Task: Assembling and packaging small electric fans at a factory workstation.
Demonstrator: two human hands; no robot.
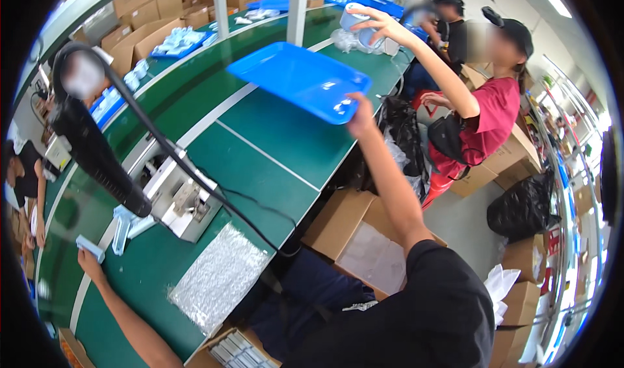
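Observation:
My right hand [362, 117] grips the near right corner of a shallow blue plastic tray [286, 75]. The tray is tilted over the green work surface, and nothing lies in it. At the far left, my left hand [91, 265] has its fingers closed on a small light blue plastic part [90, 246]. More light blue plastic parts [123, 230] lie a little to the right of that hand, beside a small metal bench machine [185, 202]. A sheet of bubble wrap [221, 274] lies flat on the table between my two arms.
A black jointed arm with a ring-shaped head [81, 72] rises over the left side, its cable crossing the table. A co-worker in a red shirt [500, 108] lifts a round light blue piece [353, 17] beyond the tray. Open cardboard boxes [338, 222] stand below the table's edge.

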